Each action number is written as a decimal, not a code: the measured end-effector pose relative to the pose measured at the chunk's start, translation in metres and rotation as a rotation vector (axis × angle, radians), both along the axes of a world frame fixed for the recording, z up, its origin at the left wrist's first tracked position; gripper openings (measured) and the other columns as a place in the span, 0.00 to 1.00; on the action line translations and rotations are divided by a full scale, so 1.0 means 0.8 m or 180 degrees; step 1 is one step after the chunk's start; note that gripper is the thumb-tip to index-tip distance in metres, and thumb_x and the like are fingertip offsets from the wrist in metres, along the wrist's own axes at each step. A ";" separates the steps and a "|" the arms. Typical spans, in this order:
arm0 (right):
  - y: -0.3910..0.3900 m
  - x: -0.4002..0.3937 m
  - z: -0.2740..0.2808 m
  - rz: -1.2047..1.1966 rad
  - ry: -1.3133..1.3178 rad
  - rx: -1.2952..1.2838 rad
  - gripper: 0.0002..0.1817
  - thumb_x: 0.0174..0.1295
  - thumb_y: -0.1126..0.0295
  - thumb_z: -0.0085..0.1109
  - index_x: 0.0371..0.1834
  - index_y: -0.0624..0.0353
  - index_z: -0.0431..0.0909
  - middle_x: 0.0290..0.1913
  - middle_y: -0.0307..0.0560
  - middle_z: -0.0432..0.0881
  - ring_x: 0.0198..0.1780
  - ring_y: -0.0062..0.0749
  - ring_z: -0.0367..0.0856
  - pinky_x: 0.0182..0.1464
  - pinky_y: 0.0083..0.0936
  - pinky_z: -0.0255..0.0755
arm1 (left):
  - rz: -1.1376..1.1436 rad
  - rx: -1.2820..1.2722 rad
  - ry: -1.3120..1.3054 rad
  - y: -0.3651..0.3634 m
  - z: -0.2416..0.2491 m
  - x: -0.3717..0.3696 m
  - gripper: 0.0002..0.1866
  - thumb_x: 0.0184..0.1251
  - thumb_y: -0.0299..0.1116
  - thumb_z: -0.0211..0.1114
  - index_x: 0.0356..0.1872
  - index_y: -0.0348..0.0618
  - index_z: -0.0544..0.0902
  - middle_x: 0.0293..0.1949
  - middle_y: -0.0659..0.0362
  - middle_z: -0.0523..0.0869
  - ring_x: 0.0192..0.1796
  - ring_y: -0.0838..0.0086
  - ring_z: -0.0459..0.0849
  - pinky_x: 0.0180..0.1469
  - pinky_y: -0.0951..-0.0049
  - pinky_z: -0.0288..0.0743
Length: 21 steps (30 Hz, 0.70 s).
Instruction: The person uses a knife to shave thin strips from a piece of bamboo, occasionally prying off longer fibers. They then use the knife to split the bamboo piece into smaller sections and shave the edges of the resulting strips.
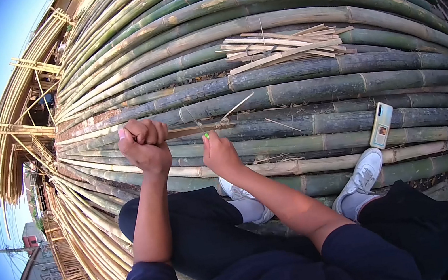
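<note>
In the head view my left hand (146, 145) is closed in a fist around one end of a flat brown bamboo strip (183, 132), which points to the right. My right hand (218, 151) is just below the strip, its fingers pinched on a small bright green item (207, 135) too small to identify. Thin curled fibres (224, 122) and a pale sliver (240, 103) show at the strip's far end, beyond my right fingertips. Both hands are above the dark bamboo poles.
Long bamboo poles (309, 92) cover the ground. A pile of split strips (285, 46) lies on them beyond my hands. A phone (381, 125) rests at the right near my white shoe (364, 173). Stacked yellow poles (25, 110) stand at the far left.
</note>
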State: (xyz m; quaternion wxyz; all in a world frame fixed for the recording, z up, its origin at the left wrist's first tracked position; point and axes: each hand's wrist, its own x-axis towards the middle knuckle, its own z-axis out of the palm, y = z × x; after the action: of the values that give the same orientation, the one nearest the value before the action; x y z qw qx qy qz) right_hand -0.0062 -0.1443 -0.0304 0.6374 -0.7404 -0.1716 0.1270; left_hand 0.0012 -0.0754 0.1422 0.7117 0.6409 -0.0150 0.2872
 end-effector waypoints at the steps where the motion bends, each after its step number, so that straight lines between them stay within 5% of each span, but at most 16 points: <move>1: 0.011 0.008 -0.060 -0.0192 0.0051 -0.0494 0.16 0.69 0.63 0.44 0.34 0.67 0.71 0.25 0.68 0.79 0.30 0.63 0.80 0.33 0.52 0.74 | 0.0134 -0.0150 0.0013 0.007 -0.001 0.001 0.23 0.72 0.46 0.38 0.16 0.51 0.54 0.11 0.66 0.49 0.14 0.78 0.41 0.19 0.72 0.40; 5: -0.014 0.025 -0.093 -0.0138 -0.0156 -0.1040 0.15 0.69 0.64 0.45 0.31 0.65 0.69 0.21 0.66 0.78 0.26 0.63 0.80 0.30 0.51 0.74 | -0.0109 -0.0063 0.0066 0.004 0.001 -0.001 0.23 0.73 0.47 0.37 0.16 0.51 0.54 0.11 0.66 0.48 0.14 0.78 0.41 0.18 0.72 0.40; 8: -0.024 0.009 0.035 -0.0057 -0.0207 -0.0351 0.14 0.69 0.65 0.45 0.31 0.66 0.69 0.21 0.66 0.78 0.27 0.64 0.79 0.30 0.53 0.73 | -0.0098 -0.0102 0.0067 -0.004 -0.001 -0.004 0.23 0.73 0.47 0.36 0.16 0.51 0.54 0.11 0.67 0.48 0.14 0.78 0.41 0.18 0.72 0.40; 11: -0.008 -0.002 0.053 -0.0152 -0.0167 0.0251 0.13 0.68 0.65 0.46 0.31 0.66 0.68 0.21 0.66 0.77 0.26 0.66 0.78 0.29 0.54 0.71 | 0.0010 -0.0037 0.0047 0.001 0.001 -0.001 0.23 0.73 0.47 0.37 0.16 0.51 0.54 0.11 0.67 0.48 0.14 0.78 0.42 0.19 0.72 0.41; 16: 0.013 0.020 -0.056 -0.0186 -0.0256 -0.0082 0.13 0.68 0.66 0.46 0.32 0.65 0.70 0.23 0.66 0.78 0.27 0.65 0.78 0.30 0.54 0.71 | 0.0344 -0.0205 0.0035 0.025 0.006 0.008 0.22 0.73 0.48 0.38 0.17 0.50 0.55 0.13 0.66 0.48 0.16 0.78 0.43 0.20 0.73 0.43; 18: 0.014 0.030 -0.095 -0.0054 0.0110 -0.0993 0.14 0.68 0.65 0.45 0.33 0.66 0.72 0.25 0.66 0.79 0.28 0.65 0.79 0.32 0.53 0.72 | 0.0419 -0.0264 0.0090 0.024 0.008 0.006 0.22 0.72 0.47 0.38 0.17 0.50 0.54 0.12 0.67 0.49 0.16 0.78 0.43 0.20 0.73 0.42; 21: -0.021 0.027 -0.029 -0.0165 0.0091 -0.0718 0.16 0.69 0.64 0.44 0.32 0.68 0.73 0.25 0.68 0.79 0.29 0.65 0.80 0.33 0.53 0.73 | -0.0027 -0.0160 -0.0014 0.019 0.003 0.000 0.22 0.73 0.47 0.38 0.17 0.52 0.55 0.12 0.67 0.49 0.14 0.79 0.42 0.18 0.73 0.41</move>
State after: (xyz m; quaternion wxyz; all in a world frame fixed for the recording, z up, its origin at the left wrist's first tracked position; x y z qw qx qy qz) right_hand 0.0153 -0.1611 -0.0537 0.5555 -0.8097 -0.1280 0.1395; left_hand 0.0011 -0.0602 0.1448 0.7288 0.6220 -0.0120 0.2860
